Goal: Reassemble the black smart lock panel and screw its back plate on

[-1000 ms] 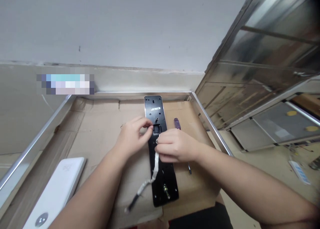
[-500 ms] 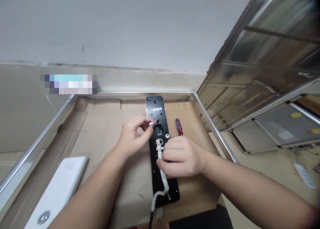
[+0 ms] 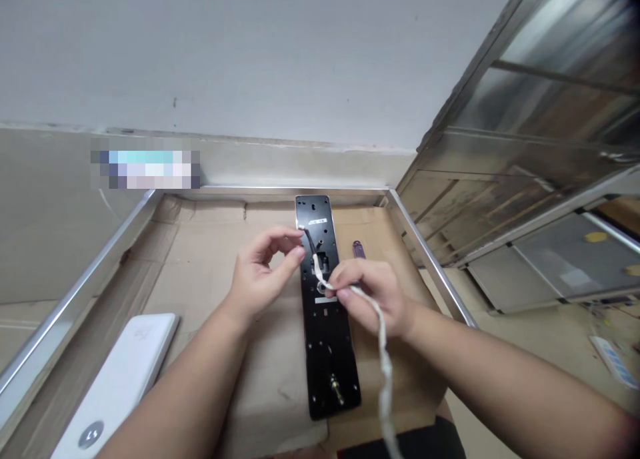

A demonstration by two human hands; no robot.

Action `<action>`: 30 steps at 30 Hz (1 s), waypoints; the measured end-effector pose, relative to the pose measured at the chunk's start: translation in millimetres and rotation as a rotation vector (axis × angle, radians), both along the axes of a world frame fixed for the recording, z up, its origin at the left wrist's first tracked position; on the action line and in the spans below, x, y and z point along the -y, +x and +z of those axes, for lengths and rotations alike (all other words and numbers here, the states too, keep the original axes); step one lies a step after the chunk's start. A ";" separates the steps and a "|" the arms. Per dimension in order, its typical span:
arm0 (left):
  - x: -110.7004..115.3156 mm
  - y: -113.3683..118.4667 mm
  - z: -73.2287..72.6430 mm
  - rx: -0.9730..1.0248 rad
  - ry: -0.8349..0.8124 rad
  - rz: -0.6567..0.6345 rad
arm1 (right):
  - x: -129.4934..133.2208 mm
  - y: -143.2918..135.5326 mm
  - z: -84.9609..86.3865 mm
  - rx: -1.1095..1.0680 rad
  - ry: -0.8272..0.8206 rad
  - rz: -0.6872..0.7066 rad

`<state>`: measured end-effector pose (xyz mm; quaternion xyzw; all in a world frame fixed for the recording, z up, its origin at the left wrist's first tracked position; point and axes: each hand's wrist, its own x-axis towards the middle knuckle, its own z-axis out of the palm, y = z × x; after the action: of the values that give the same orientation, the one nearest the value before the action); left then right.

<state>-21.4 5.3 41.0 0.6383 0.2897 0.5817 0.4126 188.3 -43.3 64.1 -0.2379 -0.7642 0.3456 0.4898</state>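
Observation:
A long black panel (image 3: pixel 333 352) with holes and small fittings lies lengthwise on the cardboard. Above its middle, my right hand (image 3: pixel 375 295) pinches a white-wrapped cable (image 3: pixel 384 359) between thumb and fingers. From that grip the cable hangs down toward the bottom edge, while its dark end with a small pale connector (image 3: pixel 301 227) points up and left over the panel. Beside the panel's left edge is my left hand (image 3: pixel 267 269), thumb and index finger apart, the fingertips close to the connector. Whether they touch it is hard to make out. Behind my right hand, a screwdriver (image 3: pixel 359 249) is partly hidden.
Cardboard (image 3: pixel 200 265) lines the table, bordered by a raised metal rim (image 3: pixel 435 262). A white power bank-like device (image 3: pixel 125 372) lies at left, partly behind my left forearm. A wall stands at the back; a pixelated patch covers something at the far left corner.
My right hand has turned and shifted slightly up and right, lifting the cable off the panel's lower part. The connector has left my left fingers, which have spread apart.

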 end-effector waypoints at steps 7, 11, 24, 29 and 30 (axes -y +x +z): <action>-7.2 0.2 1.1 0.201 -0.202 -0.109 | -21.1 1.9 7.3 -0.704 -0.876 0.228; -2.3 -2.6 2.1 0.209 -0.249 -0.363 | -31.9 8.6 12.2 -0.791 -0.986 0.154; 6.1 2.4 4.7 0.239 -0.200 -0.444 | -43.7 14.2 7.2 -0.867 -1.056 0.122; 3.6 3.3 5.7 0.225 -0.203 -0.352 | -43.6 14.3 9.3 -0.864 -1.079 0.140; 2.7 3.2 4.9 0.222 -0.225 -0.325 | -43.9 14.3 9.2 -0.865 -1.089 0.138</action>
<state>-18.2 2.5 45.9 0.5587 0.1986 0.5383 0.5989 202.6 0.6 73.3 -0.2415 -0.2320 0.7735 0.5381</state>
